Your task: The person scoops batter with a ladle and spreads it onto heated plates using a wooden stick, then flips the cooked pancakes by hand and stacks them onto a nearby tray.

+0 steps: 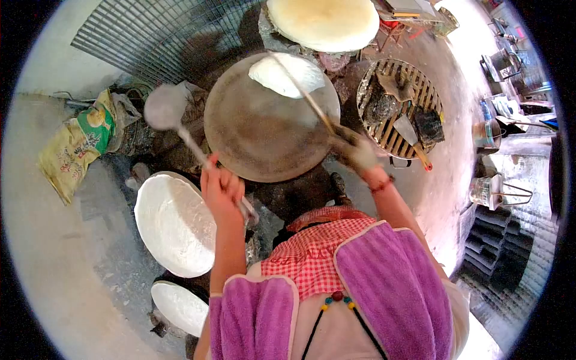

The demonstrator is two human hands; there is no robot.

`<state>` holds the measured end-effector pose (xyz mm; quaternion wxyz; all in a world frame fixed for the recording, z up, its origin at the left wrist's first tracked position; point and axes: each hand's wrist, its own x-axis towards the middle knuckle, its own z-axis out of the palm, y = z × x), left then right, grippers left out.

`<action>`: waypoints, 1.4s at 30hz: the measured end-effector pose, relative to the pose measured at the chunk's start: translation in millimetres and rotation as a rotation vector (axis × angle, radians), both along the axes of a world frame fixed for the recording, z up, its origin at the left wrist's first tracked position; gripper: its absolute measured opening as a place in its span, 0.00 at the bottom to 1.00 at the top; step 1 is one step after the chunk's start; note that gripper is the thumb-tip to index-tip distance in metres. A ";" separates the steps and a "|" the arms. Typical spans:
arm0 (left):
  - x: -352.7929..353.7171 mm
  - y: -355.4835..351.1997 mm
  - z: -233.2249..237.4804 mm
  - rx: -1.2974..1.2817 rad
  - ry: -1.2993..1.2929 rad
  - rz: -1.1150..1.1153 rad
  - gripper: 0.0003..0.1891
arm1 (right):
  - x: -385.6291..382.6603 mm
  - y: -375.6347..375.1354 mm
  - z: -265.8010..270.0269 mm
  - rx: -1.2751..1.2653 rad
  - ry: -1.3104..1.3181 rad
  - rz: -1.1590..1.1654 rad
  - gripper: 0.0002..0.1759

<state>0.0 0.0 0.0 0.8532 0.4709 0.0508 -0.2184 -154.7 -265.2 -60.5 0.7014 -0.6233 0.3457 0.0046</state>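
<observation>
Round griddle — smooth white batter, thin stick, ladle.

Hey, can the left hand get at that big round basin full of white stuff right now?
Probably yes. The left hand, gripping the long-handled metal ladle, hangs just beside the big round basin of white mix. The basin is uncovered and nothing lies between them.
</observation>
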 end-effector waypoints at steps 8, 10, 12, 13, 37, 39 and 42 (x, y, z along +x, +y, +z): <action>-41.0 100.9 -2.4 0.280 0.042 0.307 0.16 | 36.6 51.2 -5.8 -0.352 -0.094 -0.038 0.22; -35.7 105.3 -0.7 0.252 0.025 0.419 0.16 | 46.1 34.7 11.0 -0.183 0.180 0.092 0.23; -39.2 115.5 15.7 0.246 -0.031 0.459 0.16 | 23.9 22.9 18.6 0.110 -0.120 -0.146 0.24; -43.1 120.2 22.6 0.251 -0.084 0.504 0.16 | 14.8 16.1 2.3 0.213 -0.304 -0.226 0.25; -116.3 52.7 31.4 0.362 -0.287 0.678 0.14 | 61.9 -44.8 0.3 0.320 -0.222 -0.053 0.22; -128.2 38.3 36.9 0.355 -0.243 0.656 0.15 | 81.6 -44.8 -26.9 0.021 -0.013 0.367 0.23; -136.2 21.7 48.8 0.328 -0.242 0.682 0.15 | 100.7 -33.8 -13.9 -0.600 0.022 0.656 0.26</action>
